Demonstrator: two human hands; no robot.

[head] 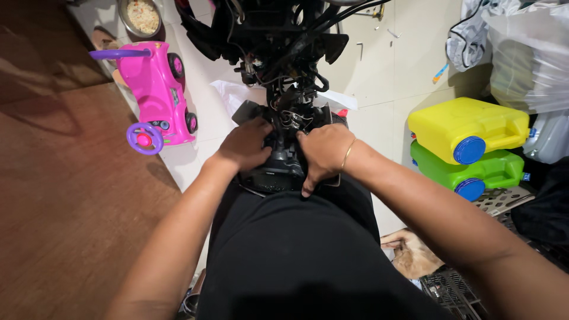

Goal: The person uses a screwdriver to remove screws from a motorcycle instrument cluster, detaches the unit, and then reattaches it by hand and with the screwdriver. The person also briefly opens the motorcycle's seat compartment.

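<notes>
Both hands sit on the black headlamp housing right in front of my torso. Left hand is curled over the housing's left side, knuckles up, fingers bent down & gripping the edge; forearm runs in from lower left, elbow out. Right hand is clamped on the right side, fingers folded into the wiring area, thumb pointing down along the housing's lower edge, thin gold bangle at the wrist. Right forearm comes in from lower right. Housing is touching the black machine front w/ its tangle of cables, sitting just below it, approx centre of view. Pink ride-on toy car stands on the tiles to my left, well apart. Yellow jerrycan is stacked on a green jerrycan to my right. Can't tell what the fingertips pinch inside the wires.
</notes>
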